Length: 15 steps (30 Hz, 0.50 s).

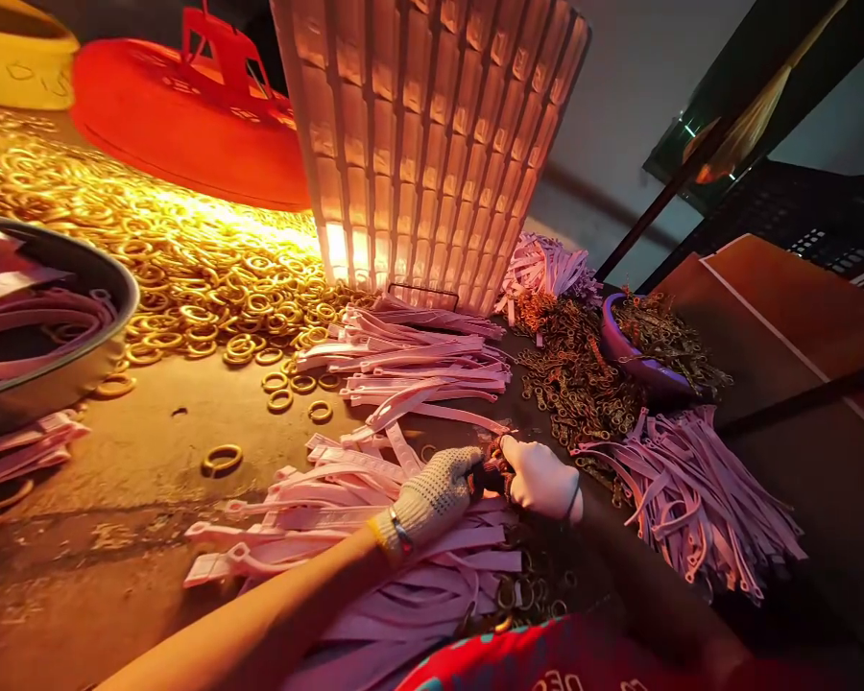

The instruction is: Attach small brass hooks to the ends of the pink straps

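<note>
In the middle of the head view my left hand (436, 489), in a dotted work glove, and my right hand (543, 478), in a white glove, meet fingertip to fingertip. Both have their fingers pinched around something small and dark between them, which is too hidden to name. Under and left of my hands lies a spread heap of pink straps (317, 499) with holed ends. One strap (450, 413) from beyond runs up close to my fingertips. Several metal rings (525, 590) lie by my right forearm.
Brass rings (216, 278) pile up under a red lamp (194, 125). A ribbed panel (432, 144) stands behind more pink straps (424, 355). To the right are metal clasps (576, 365), a purple bowl (619, 336) and another strap bundle (698, 499). A metal basin (108, 326) sits left.
</note>
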Each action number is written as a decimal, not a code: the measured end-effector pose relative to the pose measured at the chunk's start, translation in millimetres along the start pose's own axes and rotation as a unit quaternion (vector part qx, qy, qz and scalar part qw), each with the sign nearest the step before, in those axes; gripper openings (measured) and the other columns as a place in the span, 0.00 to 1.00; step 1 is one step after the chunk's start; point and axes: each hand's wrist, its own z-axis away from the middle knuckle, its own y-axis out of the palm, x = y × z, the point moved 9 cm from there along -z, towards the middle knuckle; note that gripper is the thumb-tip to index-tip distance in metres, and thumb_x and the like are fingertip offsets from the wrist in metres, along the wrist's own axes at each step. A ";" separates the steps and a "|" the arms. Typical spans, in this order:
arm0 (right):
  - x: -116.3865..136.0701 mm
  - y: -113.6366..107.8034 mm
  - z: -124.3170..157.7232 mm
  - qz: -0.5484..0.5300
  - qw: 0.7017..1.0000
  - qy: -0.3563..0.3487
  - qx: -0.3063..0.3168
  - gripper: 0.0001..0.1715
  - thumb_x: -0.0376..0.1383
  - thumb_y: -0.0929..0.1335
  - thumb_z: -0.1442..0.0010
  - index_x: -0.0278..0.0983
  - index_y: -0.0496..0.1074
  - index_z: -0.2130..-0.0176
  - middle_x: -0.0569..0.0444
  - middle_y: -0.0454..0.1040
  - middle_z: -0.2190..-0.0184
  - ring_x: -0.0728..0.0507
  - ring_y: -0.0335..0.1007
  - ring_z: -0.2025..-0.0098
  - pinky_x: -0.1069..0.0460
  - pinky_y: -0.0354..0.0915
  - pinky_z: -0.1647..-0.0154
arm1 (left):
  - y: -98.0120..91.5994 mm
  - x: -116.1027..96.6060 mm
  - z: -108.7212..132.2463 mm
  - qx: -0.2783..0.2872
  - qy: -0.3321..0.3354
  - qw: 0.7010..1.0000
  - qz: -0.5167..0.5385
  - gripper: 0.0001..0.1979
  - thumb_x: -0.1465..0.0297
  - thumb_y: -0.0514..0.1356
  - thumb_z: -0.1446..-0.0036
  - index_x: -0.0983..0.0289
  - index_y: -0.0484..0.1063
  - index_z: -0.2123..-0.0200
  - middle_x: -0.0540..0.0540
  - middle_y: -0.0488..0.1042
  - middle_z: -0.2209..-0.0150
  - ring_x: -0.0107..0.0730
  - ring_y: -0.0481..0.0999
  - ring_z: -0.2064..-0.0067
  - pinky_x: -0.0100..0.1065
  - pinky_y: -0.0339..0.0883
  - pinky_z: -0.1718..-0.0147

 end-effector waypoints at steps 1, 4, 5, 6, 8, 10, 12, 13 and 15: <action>4.4 2.4 -2.0 0.012 1.000 -0.014 0.008 0.22 0.30 0.68 0.43 0.41 0.69 0.48 0.49 0.80 0.59 0.41 0.76 0.56 0.52 0.62 0.63 | -0.7 0.9 0.9 -0.006 -0.006 1.000 -0.027 0.08 0.75 0.53 0.48 0.64 0.71 0.74 0.53 0.75 0.73 0.32 0.70 0.70 0.31 0.61 0.68; 11.5 7.1 -3.1 0.045 0.998 -0.034 -0.012 0.16 0.33 0.67 0.41 0.39 0.71 0.52 0.45 0.80 0.59 0.38 0.77 0.57 0.52 0.61 0.66 | -0.5 2.0 2.7 -0.009 -0.013 0.998 -0.063 0.09 0.78 0.52 0.49 0.63 0.70 0.76 0.52 0.74 0.75 0.31 0.69 0.72 0.31 0.58 0.70; 13.5 8.2 -1.4 0.055 0.997 -0.040 -0.026 0.15 0.35 0.67 0.41 0.38 0.71 0.52 0.44 0.80 0.60 0.38 0.77 0.57 0.52 0.61 0.66 | 0.1 1.7 3.2 -0.006 -0.009 0.998 -0.062 0.09 0.78 0.52 0.49 0.63 0.69 0.76 0.51 0.73 0.76 0.30 0.68 0.73 0.30 0.57 0.71; 16.8 9.2 0.9 0.065 0.996 -0.055 -0.040 0.15 0.36 0.67 0.40 0.38 0.71 0.53 0.44 0.80 0.61 0.37 0.77 0.58 0.51 0.61 0.66 | 0.9 1.2 3.7 -0.001 -0.004 0.998 -0.060 0.09 0.78 0.52 0.48 0.63 0.69 0.77 0.51 0.73 0.76 0.30 0.68 0.73 0.30 0.56 0.71; 25.9 11.5 6.2 0.083 0.990 -0.098 -0.059 0.15 0.36 0.67 0.41 0.36 0.71 0.53 0.42 0.80 0.63 0.38 0.76 0.60 0.51 0.62 0.65 | 2.0 1.1 4.8 0.005 0.002 0.998 -0.055 0.09 0.76 0.53 0.47 0.63 0.68 0.77 0.52 0.73 0.76 0.31 0.67 0.73 0.31 0.55 0.73; 32.1 12.4 9.2 0.094 0.985 -0.126 -0.065 0.16 0.36 0.68 0.42 0.34 0.71 0.53 0.41 0.79 0.65 0.38 0.76 0.62 0.51 0.62 0.65 | 1.8 0.9 6.1 0.006 0.003 0.998 -0.057 0.09 0.75 0.54 0.46 0.63 0.69 0.77 0.53 0.74 0.76 0.31 0.68 0.74 0.31 0.56 0.73; 32.7 10.7 9.1 0.094 0.985 -0.129 -0.067 0.16 0.37 0.68 0.40 0.34 0.71 0.53 0.42 0.80 0.66 0.39 0.77 0.64 0.51 0.61 0.67 | 1.7 -1.1 6.8 0.008 0.009 0.998 -0.063 0.09 0.75 0.54 0.47 0.63 0.70 0.77 0.53 0.74 0.76 0.31 0.69 0.73 0.31 0.57 0.72; 32.2 9.8 8.9 0.090 0.985 -0.130 -0.067 0.16 0.38 0.68 0.39 0.34 0.72 0.53 0.43 0.80 0.66 0.39 0.77 0.65 0.51 0.61 0.68 | 1.4 -2.2 6.5 0.011 0.011 0.998 -0.067 0.09 0.75 0.54 0.46 0.63 0.71 0.76 0.52 0.75 0.76 0.31 0.69 0.73 0.30 0.58 0.72; 28.4 6.8 10.7 0.080 0.986 -0.128 -0.075 0.14 0.39 0.68 0.38 0.35 0.72 0.53 0.45 0.81 0.66 0.40 0.76 0.66 0.51 0.60 0.69 | -2.9 -4.9 4.4 0.012 0.013 0.995 -0.097 0.12 0.71 0.54 0.41 0.63 0.72 0.75 0.52 0.76 0.75 0.30 0.69 0.73 0.29 0.58 0.72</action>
